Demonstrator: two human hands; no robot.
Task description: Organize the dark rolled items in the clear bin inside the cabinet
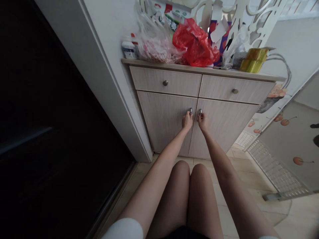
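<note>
Both my arms reach forward to a pale wood-grain cabinet [164, 122] with two doors and two drawers. My left hand [187, 120] is closed at the metal handle [190, 110] of the left door. At the metal handle [200, 112] of the right door, the fingers of my right hand [203, 122] are pinched around its lower part. Both doors are closed and meet at a narrow seam between my hands. Above them, the left drawer [147, 79] and the right drawer [251, 93] are closed too, each with a round knob.
On the cabinet top stand a white bottle [128, 49], a clear plastic bag [157, 46], a red plastic bag [194, 43], a purple box [224, 39] and rolls of yellow tape [254, 60]. A dark door [62, 149] fills the left side. My knees are close before the cabinet.
</note>
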